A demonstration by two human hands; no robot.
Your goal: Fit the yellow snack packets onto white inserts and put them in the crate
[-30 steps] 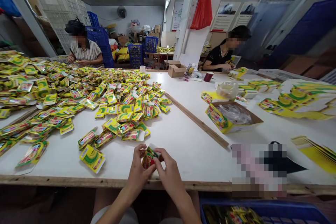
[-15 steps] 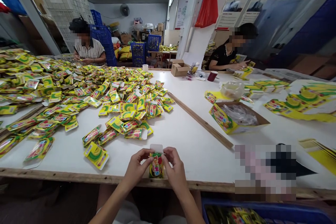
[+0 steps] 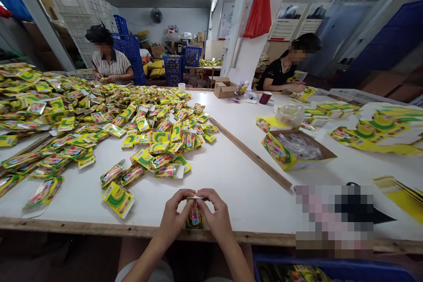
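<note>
Small printed box [image 3: 194,219], one: was at the near edge of the white table [image 3: 231,167], gripped between both hands, flap end at the fingers; contact with the tabletop could not be told. Left hand [image 3: 176,210]: pinched the box narrowly from the left. Right hand [image 3: 215,210]: pinched it likewise from the right, thumbs close together. Loose box [image 3: 117,199], one: lay left of the left hand. Pile of boxes [image 3: 160,136], yellow and green: covered the far left. Wooden strip [image 3: 251,152]: lay slantwise, right of the pile. Open carton [image 3: 277,152]: stood farther right, containing clear plastic [image 3: 300,145].
</note>
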